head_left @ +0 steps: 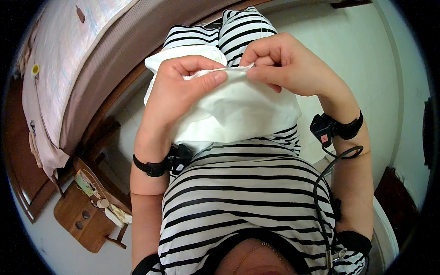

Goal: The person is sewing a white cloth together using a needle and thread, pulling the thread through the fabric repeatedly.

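Beside a bed (59, 68), white cloth (243, 110) lies over striped clothes (245, 36). The left hand (178, 86) and right hand (291, 64), close together, each pinch its edge.

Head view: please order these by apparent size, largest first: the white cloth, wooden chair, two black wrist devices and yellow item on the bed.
1. White cloth
2. Wooden chair
3. Left wrist device and right wrist device: too alike to rank
4. Yellow item on the bed
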Available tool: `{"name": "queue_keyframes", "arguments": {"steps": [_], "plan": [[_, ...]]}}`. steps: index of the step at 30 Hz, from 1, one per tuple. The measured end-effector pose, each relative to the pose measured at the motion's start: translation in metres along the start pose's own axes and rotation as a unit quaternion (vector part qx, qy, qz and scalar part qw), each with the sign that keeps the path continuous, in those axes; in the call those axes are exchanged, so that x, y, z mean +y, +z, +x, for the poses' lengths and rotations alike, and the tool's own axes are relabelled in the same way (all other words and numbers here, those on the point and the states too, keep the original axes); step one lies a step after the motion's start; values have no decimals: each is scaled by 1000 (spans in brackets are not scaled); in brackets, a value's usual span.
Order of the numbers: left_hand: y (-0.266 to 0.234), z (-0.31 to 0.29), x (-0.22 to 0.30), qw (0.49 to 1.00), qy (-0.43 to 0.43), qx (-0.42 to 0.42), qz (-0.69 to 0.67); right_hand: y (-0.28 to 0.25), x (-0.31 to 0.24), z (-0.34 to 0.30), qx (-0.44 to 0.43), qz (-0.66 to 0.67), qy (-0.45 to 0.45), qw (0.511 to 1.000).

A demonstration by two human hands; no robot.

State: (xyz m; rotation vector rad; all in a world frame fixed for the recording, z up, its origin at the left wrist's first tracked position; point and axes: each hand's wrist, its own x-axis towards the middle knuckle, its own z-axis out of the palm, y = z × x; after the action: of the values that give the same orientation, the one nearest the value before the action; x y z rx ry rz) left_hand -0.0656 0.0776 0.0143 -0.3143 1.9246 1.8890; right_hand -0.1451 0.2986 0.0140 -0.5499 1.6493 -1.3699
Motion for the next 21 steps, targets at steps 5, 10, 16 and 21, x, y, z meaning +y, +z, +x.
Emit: {"name": "queue_keyframes", "arguments": {"steps": [5, 10, 16, 21], "plan": [[-2, 1, -1, 999, -2, -18, -46, -3, 0, -5, -23, 60, 3, 998], [-4, 3, -4, 997, 1, -30, -68, -6, -4, -7, -46, 85, 11, 995], [-2, 4, -1, 997, -3, -28, -69, -12, 1, -5, -80, 118, -11, 990], [-4, 6, -4, 997, -8, -28, -74, -10, 1, -3, -77, 118, -5, 990]]}}
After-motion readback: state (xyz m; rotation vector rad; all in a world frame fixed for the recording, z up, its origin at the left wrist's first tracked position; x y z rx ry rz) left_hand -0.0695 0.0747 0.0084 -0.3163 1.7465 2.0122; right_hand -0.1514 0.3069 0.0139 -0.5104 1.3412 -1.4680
